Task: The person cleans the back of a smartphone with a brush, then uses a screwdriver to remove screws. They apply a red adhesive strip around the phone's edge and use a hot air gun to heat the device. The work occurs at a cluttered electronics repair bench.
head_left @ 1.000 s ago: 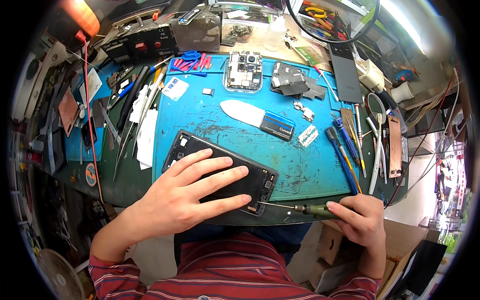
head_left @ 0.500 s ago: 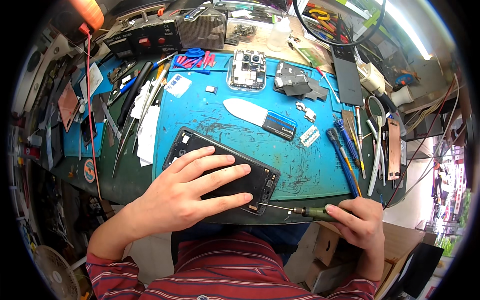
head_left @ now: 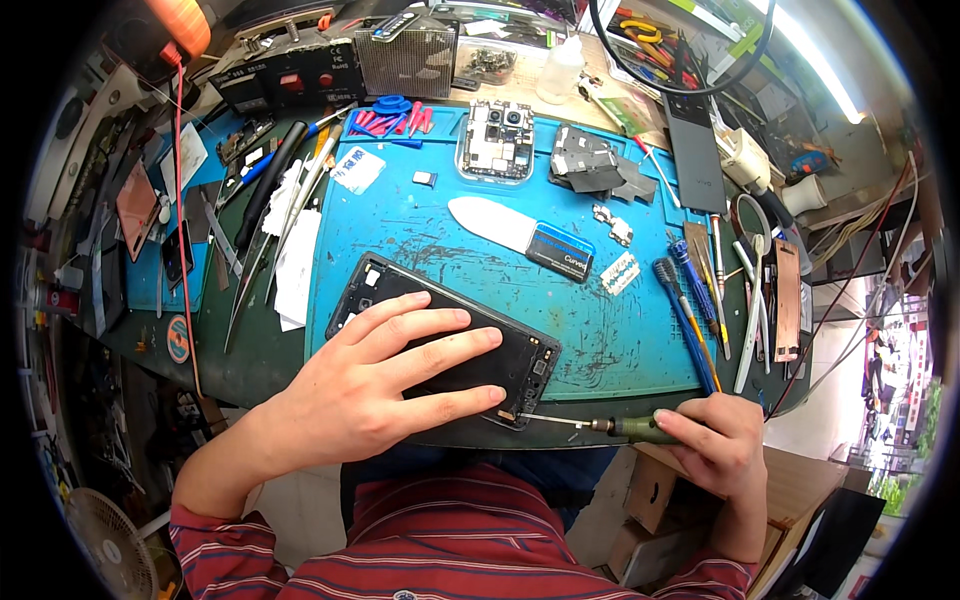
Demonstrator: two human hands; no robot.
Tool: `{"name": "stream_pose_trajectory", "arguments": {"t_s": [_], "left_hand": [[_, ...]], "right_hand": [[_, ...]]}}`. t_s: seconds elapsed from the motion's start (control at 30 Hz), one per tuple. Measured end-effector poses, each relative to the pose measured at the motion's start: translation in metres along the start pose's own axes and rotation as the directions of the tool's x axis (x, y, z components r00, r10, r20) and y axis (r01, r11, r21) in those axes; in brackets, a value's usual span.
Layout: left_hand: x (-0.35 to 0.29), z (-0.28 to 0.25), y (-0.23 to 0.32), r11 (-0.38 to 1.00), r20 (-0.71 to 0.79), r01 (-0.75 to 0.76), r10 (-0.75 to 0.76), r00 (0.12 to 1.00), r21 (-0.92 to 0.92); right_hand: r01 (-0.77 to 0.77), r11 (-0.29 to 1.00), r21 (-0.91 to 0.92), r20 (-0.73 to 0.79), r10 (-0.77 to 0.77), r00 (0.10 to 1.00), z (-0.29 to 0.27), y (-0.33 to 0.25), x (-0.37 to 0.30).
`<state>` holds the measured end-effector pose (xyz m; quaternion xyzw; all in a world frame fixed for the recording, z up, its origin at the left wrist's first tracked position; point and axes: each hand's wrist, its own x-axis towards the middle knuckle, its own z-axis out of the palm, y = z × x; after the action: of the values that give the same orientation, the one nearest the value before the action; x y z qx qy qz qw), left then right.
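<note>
A black phone housing [head_left: 518,368] with its inner side up lies aslant at the mat's front edge. My left hand [head_left: 365,385] rests flat over its middle, fingers spread and pressing on it. From the right, my right hand [head_left: 718,440] grips a slim tool with a green handle [head_left: 640,429] and a thin metal shaft. The shaft's tip is at the housing's lower right corner, next to a small copper-coloured part [head_left: 507,414]. Whether the tip touches that part I cannot tell, nor can I make out its shape. My left palm hides much of the housing.
On the blue mat [head_left: 430,225] lie a white pry blade [head_left: 490,222], a razor blade [head_left: 620,273], a small metal piece [head_left: 425,179] and black shielding sheets [head_left: 590,160]. A circuit board [head_left: 497,140] sits in a clear box behind. Brushes [head_left: 685,320] and tweezers [head_left: 265,260] flank the mat.
The tool's tip has shifted slightly toward me and to the right at the housing's corner. My left hand and the housing have hardly moved.
</note>
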<state>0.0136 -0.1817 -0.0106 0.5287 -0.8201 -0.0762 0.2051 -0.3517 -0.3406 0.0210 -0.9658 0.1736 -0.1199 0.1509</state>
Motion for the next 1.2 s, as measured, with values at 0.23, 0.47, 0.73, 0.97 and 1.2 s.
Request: {"name": "stream_pose_trajectory", "arguments": {"t_s": [0.23,0.47,0.73,0.97,1.2], "left_hand": [[0.0003,-0.0001,-0.0002,1.000,-0.001,0.002,-0.002,1.000,-0.007],[-0.0002,0.0004,-0.0005,1.000,-0.003,0.002,-0.002,1.000,-0.007],[-0.0006,0.0014,-0.0006,1.000,-0.011,0.002,-0.002,1.000,-0.008],[-0.0005,0.0011,-0.0005,1.000,-0.011,0.001,-0.001,1.000,-0.009],[-0.0005,0.0013,-0.0008,1.000,-0.012,-0.005,0.005,1.000,-0.006]], "right_hand": [[0.006,1.000,-0.013,-0.015,-0.006,1.000,0.0039,-0.0005,0.0037],[0.022,0.999,-0.038,0.020,-0.021,1.000,0.0015,-0.0012,0.0062],[0.025,0.999,-0.029,0.027,-0.024,0.999,0.0012,-0.0007,0.0069],[0.025,1.000,-0.017,0.031,-0.025,0.999,0.0013,0.0005,0.0065],[0.034,0.999,-0.009,0.043,-0.034,0.998,0.0002,0.0016,0.0071]]}}
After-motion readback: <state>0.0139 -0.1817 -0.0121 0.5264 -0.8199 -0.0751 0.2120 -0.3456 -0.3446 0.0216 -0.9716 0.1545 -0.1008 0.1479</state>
